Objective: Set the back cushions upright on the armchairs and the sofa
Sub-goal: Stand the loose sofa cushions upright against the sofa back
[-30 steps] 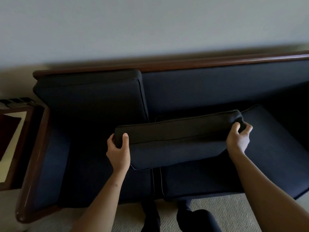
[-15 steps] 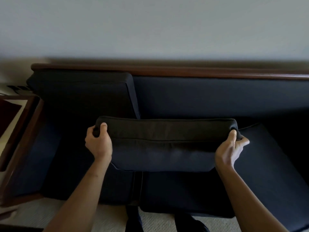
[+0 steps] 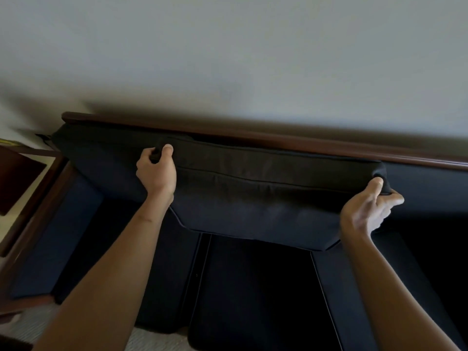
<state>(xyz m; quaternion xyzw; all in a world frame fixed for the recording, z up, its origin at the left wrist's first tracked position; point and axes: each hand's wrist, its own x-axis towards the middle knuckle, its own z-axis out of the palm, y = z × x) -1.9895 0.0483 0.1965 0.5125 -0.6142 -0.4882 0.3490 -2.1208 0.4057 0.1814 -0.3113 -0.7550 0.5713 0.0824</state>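
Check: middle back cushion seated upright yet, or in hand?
In hand. Left hand and right hand grip the cushion; its bottom edge hangs above the seat.

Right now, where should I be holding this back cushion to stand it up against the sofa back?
By its two top corners, from the front, as now: left hand on the left corner, right hand on the right. The cushion is wide, and the end grips keep its top edge level below the wooden rail.

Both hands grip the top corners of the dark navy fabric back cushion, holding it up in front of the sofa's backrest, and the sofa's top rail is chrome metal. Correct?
Not quite. The head view shows the top rail is dark brown wood, not chrome. The rest holds: left hand and right hand grip the dark navy fabric back cushion.
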